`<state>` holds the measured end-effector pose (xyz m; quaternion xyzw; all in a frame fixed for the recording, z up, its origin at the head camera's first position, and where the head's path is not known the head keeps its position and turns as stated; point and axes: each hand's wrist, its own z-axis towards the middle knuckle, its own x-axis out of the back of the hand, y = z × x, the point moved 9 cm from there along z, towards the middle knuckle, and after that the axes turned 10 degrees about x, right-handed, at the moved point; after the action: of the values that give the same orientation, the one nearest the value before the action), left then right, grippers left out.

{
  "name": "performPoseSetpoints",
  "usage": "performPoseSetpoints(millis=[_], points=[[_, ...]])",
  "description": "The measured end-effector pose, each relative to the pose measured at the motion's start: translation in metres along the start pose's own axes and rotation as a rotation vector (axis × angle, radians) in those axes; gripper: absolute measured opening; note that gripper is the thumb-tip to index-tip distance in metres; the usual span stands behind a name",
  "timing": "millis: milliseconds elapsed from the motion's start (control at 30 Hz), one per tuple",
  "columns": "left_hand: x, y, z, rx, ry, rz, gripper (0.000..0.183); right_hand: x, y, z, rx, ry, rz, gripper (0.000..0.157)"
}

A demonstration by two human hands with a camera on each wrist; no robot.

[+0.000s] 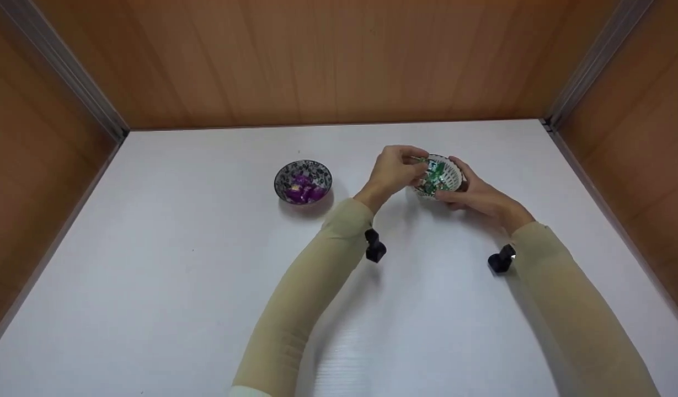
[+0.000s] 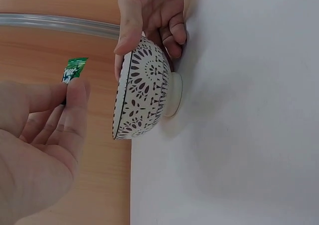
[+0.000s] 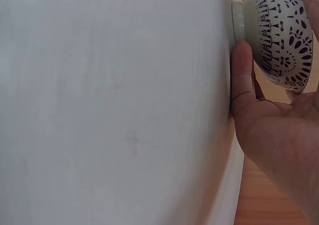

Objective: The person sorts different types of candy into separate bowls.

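At the right of the head view, a white bowl with a dark pattern (image 1: 454, 177) holds green-wrapped candies (image 1: 435, 175). My right hand (image 1: 479, 197) grips this bowl by its side, thumb at the rim; in the right wrist view one finger lies beside its foot. Over the bowl's left edge is my left hand (image 1: 395, 170). Between its thumb and fingertips it pinches a small green-wrapped candy (image 2: 74, 69), seen apart from the patterned bowl (image 2: 142, 93) in the left wrist view. The bowl's foot is close to the table; whether it touches cannot be told.
Left of my hands stands a second bowl, black-and-white patterned (image 1: 283, 177), with several purple-wrapped candies (image 1: 304, 192) inside. Both bowls are toward the back of the white table (image 1: 179, 275). Wooden panels (image 1: 316, 60) wall in the back and both sides.
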<state>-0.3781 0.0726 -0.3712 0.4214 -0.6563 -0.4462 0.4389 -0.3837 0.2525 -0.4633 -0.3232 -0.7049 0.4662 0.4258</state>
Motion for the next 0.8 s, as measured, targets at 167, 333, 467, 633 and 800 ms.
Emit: performPoseSetpoints(millis=[167,333,467,633,800], points=[[-0.003,0.002,0.002,-0.033,0.029,0.018,0.021,0.000,-0.002,-0.003,-0.007,0.002,-0.008,0.114],[-0.005,0.002,0.006,-0.048,0.058,0.019,0.020,0.003,-0.004,-0.005,-0.002,0.002,-0.018,0.115],[-0.005,-0.001,0.010,-0.041,0.077,0.027,0.021,0.005,-0.004,-0.005,-0.006,0.001,-0.028,0.116],[-0.006,-0.004,0.014,-0.030,0.075,0.003,0.020,0.004,-0.003,-0.004,0.001,0.003,0.004,0.113],[-0.008,-0.006,0.017,-0.013,0.076,0.025,0.025,0.002,-0.004,-0.004,0.018,0.004,0.047,0.110]])
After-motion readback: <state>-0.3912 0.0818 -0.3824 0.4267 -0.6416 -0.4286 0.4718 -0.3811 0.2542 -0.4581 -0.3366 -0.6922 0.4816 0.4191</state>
